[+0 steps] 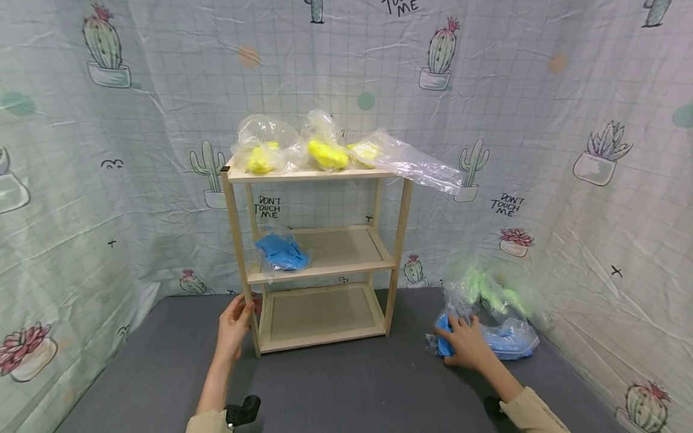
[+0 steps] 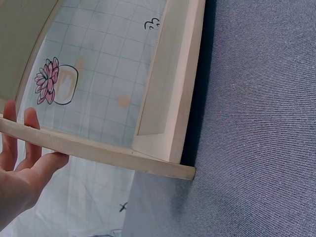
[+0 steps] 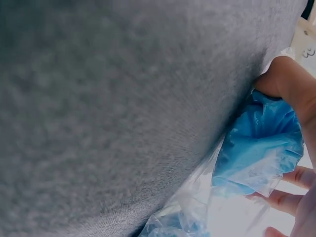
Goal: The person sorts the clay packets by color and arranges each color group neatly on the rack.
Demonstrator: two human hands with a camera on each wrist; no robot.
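My left hand [image 1: 234,328] holds the front left post [image 2: 98,153] of a small wooden shelf [image 1: 319,175], low down, with the thumb on one side and fingers on the other. On the right side of the table, my right hand [image 1: 470,343] grips a clear plastic bag with soft blue contents [image 3: 259,140]; thumb and fingers lie on opposite sides of it. Another blue bag [image 1: 509,344] lies just right of that hand. Behind are clear bags with light green contents [image 1: 482,285].
One blue bag [image 1: 283,252] sits at the left of the middle shelf. Along the top board lie bags with yellow contents [image 1: 327,154], the right one's plastic hanging past the edge. A cactus-print curtain [image 1: 335,78] surrounds the dark grey table [image 1: 335,391].
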